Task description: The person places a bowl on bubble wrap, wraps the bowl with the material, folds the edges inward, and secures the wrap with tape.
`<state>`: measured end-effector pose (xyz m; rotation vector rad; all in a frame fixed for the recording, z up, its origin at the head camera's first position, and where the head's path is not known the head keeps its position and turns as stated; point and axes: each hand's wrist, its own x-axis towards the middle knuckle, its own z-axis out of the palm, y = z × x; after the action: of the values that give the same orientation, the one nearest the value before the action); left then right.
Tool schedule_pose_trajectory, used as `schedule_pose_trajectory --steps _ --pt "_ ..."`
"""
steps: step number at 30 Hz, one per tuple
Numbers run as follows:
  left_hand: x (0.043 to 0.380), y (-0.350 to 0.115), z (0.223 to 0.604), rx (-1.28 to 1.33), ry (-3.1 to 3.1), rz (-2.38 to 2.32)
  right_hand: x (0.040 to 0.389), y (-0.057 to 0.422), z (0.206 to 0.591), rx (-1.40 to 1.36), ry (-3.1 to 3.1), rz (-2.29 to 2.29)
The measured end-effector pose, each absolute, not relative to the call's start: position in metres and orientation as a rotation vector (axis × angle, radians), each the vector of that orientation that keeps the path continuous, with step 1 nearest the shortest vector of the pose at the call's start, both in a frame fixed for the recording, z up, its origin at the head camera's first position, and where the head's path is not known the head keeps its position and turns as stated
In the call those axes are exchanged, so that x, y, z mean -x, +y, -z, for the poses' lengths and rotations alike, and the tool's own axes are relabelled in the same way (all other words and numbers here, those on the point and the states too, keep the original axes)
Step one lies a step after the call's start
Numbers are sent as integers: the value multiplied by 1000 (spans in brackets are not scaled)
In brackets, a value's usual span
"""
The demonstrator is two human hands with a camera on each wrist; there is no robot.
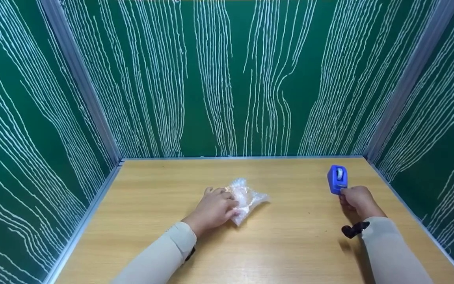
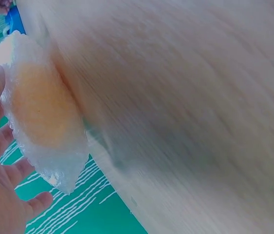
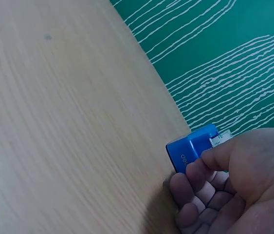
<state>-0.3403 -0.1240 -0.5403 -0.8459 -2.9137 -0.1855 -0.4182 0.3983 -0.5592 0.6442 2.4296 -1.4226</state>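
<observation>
A bundle of clear bubble wrap (image 1: 244, 197) lies mid-table, its corners sticking out. In the left wrist view a pale orange thing shows through the wrap (image 2: 44, 105); its kind is hidden. My left hand (image 1: 215, 207) holds the bundle's left side, thumb and forefinger against it, other fingers spread. At the table's back right is a blue tape dispenser (image 1: 336, 180) with a roll in it. My right hand (image 1: 360, 201) pinches at its near end with thumb and forefinger (image 3: 195, 170), other fingers curled below. Whether a clear strip of tape lies between those fingertips cannot be seen.
The wooden table (image 1: 164, 173) meets green panels (image 1: 246, 118) with white wavy lines on three sides. Grey posts (image 1: 93, 90) stand at the back corners. A black strap piece (image 1: 355, 229) juts from the right cuff.
</observation>
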Motion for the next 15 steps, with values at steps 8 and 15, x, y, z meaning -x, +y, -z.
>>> schedule_pose_trajectory --steps 8,15 --pt "340 -123 540 852 -2918 187 421 401 556 -588 2476 1394" --pt "338 -123 541 860 -2901 154 418 399 558 -590 2484 1414"
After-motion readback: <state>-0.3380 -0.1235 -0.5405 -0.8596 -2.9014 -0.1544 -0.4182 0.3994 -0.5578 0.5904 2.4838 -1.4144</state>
